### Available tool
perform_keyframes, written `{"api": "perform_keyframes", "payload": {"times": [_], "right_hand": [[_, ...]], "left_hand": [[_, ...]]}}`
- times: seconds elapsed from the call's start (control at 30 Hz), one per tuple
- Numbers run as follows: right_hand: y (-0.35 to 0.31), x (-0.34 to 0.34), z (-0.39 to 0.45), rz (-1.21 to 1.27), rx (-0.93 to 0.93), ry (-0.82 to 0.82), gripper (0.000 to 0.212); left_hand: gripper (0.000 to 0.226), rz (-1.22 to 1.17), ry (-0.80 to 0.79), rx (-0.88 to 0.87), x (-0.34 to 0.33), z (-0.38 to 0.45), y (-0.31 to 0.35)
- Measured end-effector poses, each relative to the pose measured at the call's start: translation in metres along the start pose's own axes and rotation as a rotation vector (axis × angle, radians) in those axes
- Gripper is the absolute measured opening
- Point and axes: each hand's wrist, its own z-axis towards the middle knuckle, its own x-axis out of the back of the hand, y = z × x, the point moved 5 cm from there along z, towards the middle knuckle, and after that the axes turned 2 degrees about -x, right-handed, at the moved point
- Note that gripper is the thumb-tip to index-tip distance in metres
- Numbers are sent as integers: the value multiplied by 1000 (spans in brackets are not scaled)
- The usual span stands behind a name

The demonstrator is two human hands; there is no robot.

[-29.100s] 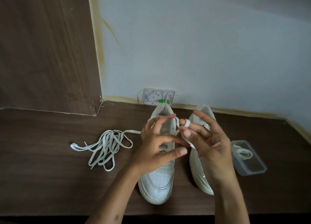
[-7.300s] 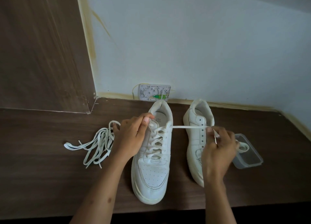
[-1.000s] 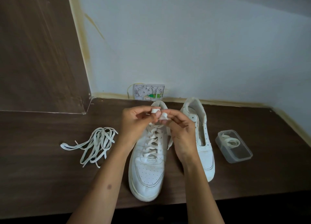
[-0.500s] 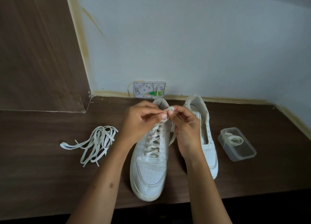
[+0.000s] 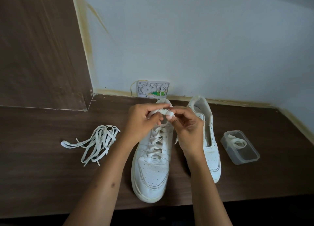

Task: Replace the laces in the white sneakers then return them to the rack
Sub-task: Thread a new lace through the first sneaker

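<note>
- Head view: laced sneaker standing on dark wood surface, toe toward the camera, heel toward the wall
- New lace threaded in crossings up the eyelets; its two ends gathered above the tongue
- Left hand curled, pinching a bunched part of the lace at the top of the shoe
- Right hand curled, pinching the other lace end just beside the left fingertips; a loose tail hanging below the palm
- Unlaced sneaker just to the right of the first, partly hidden behind the right wrist, eyelets bare
- Clear plastic container right of that shoe, apart from it, holding a coiled lace
- Old laces in a loose tangle on the surface, left of the left forearm
- White wall box with a green part at the base of the wall behind the shoes
- Rack not in view
</note>
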Motion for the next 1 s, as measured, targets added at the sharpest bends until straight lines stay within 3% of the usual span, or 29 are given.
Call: {"api": "perform_keyframes", "payload": {"times": [0.17,0.3,0.5,0.63,0.77,0.93,1.0], "right_hand": [[1,2,0,-97,56,17,13],[0,1,0,-140,85,-2,11],[5,5,-5,205,-196,-36,6],[8,18,-4,338,-292,-94,2],[16,36,-5,344,-399,-20,20],[17,43,-10,-48,-371,58,19],[16,49,-12,-214,-373,74,31]], "left_hand": [[30,-220,-55,107,-1,2,0],[24,-312,5,152,0,1,3],[30,-504,138,324,11,-1,-8],[21,-407,194,379,20,-4,-19],[22,-296,265,423,36,-8,-32],[17,-32,129,450,41,-15,-41],[20,-17,1,526,42,-23,-46]]}}
